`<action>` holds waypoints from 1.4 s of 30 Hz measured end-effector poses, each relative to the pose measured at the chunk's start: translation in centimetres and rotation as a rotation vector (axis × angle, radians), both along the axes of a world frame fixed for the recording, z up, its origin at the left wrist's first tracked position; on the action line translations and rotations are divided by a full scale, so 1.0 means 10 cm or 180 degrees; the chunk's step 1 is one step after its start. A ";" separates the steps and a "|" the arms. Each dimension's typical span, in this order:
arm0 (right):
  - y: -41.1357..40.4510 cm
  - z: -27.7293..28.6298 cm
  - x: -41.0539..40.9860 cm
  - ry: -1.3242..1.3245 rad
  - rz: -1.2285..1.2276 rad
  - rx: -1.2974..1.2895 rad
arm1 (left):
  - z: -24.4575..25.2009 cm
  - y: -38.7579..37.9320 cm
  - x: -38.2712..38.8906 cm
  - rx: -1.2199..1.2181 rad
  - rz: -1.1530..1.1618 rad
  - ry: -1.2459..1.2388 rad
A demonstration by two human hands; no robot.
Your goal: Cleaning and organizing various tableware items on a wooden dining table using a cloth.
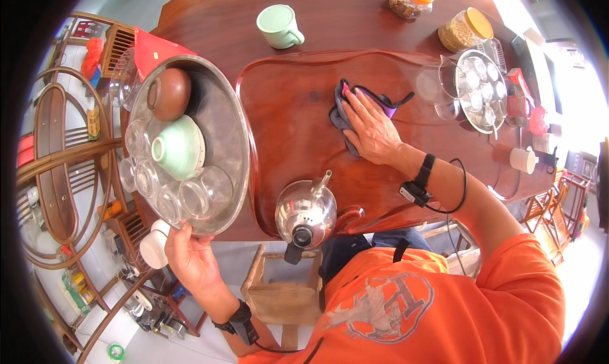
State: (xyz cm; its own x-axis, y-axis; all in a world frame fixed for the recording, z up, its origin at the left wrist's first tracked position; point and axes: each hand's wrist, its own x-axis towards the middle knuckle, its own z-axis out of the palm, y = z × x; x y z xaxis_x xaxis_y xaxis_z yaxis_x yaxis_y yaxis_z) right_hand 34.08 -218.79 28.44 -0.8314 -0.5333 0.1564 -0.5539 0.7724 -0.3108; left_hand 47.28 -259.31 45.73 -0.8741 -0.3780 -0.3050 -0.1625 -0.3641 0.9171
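Note:
My right hand (373, 128) lies over a bunched grey and purple cloth (343, 112) and presses it on the glossy wooden tea tray (295, 140). At the lower left, my left hand (192, 257) has its fingertips at the near rim of a large metal basin (233, 140). In the basin are a brown clay bowl (173, 94), a light green bowl (183, 147) turned upside down and several clear glass cups (194, 197). A white cup (154, 245) is beside my left hand; whether that hand touches it is unclear. A shiny kettle (304, 214) stands at the tray's near left corner.
A light green lidded mug (278, 27) stands beyond the tray. Two lidded jars of food (411, 0) are at the far right. Near them, a round metal tray (480, 90) holds several small glasses, with a glass pitcher (447, 78) beside it. A white mug (522, 160) stands at right.

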 end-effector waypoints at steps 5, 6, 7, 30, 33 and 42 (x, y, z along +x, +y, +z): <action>-0.79 -0.08 -0.66 0.0312 0.0022 -0.0063 | 0.02 0.05 -0.01 -0.0341 0.0452 -0.0153; -0.96 -0.12 -0.86 0.0370 0.0016 -0.0086 | 0.05 0.11 -0.04 -0.0361 0.0523 -0.0156; -1.15 -0.16 -1.00 0.0428 0.0036 -0.0140 | 0.08 0.14 -0.05 -0.0410 0.0623 -0.0158; -0.40 -0.09 -0.79 0.0303 0.0224 -0.0365 | 0.09 0.17 0.01 -0.0594 0.0810 -0.0236; 0.08 -0.10 -0.56 0.0307 -0.0694 -0.0244 | 0.07 0.05 0.12 -0.0674 0.0638 -0.0268; -1.00 -0.17 -0.39 -0.0113 0.2490 -0.1187 | 0.15 0.08 0.12 -0.0734 0.1021 -0.0208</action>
State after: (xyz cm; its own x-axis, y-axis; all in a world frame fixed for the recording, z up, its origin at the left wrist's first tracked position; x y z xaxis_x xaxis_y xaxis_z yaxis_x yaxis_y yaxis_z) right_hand 30.21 -228.78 26.72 -0.2549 -0.8730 0.4157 -0.8686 0.0178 -0.4952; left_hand 48.49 -258.46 47.23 -0.6822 -0.6936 -0.2314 -0.1347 -0.1918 0.9721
